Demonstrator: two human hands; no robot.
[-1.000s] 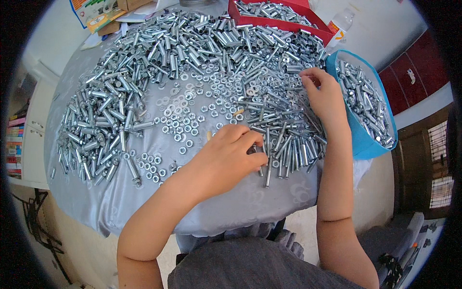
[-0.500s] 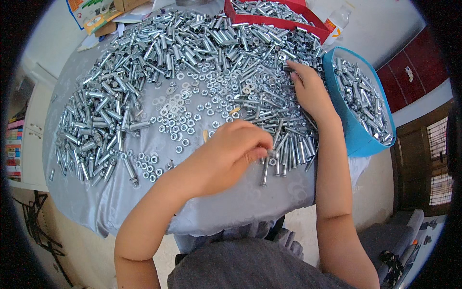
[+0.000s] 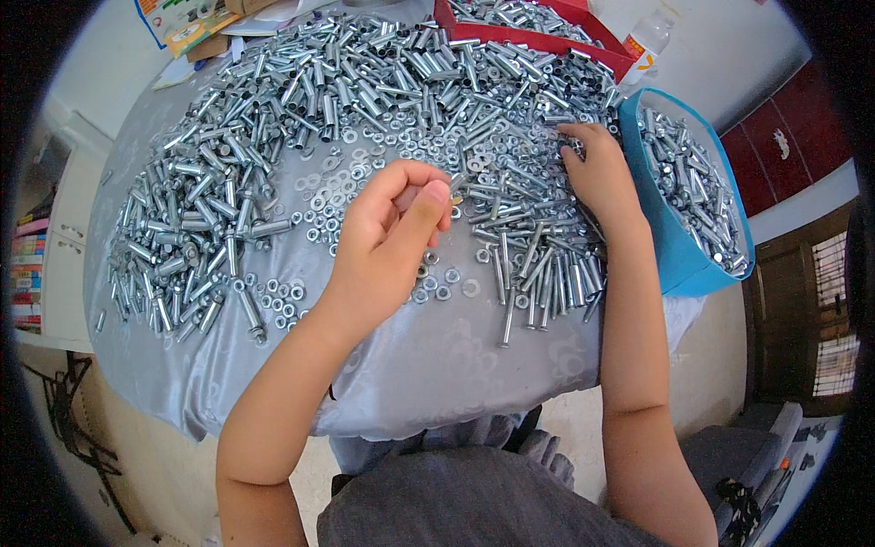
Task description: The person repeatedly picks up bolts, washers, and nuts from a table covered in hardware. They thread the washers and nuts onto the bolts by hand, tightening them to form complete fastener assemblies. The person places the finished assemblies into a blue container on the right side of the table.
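Note:
My left hand (image 3: 387, 251) is raised over the middle of the table, fingers curled and the thumb pressed against them. Whatever the fingers may hold is hidden. Below and around it lie loose hex nuts (image 3: 443, 293) and flat washers (image 3: 470, 288). My right hand (image 3: 603, 178) reaches to the right side of the metal pile, thumb and forefinger apart, with its fingertips at the metal parts there. Long thin bolts (image 3: 507, 314) lie between the two hands, many pointing toward me. Metal sleeves (image 3: 328, 105) are heaped at the far side.
A blue fabric bin (image 3: 679, 264) full of assembled sleeve anchors stands right of my right forearm. Behind the pile sits a red box (image 3: 510, 41) of metal parts, beside a clear bottle (image 3: 649, 41). More sleeve anchors (image 3: 196, 214) cover the left side of the grey tablecloth (image 3: 401, 383).
My left hand has lifted away from the bolts, up and to the left, turning so its thumb faces upward. My right hand stays by the pile with little movement.

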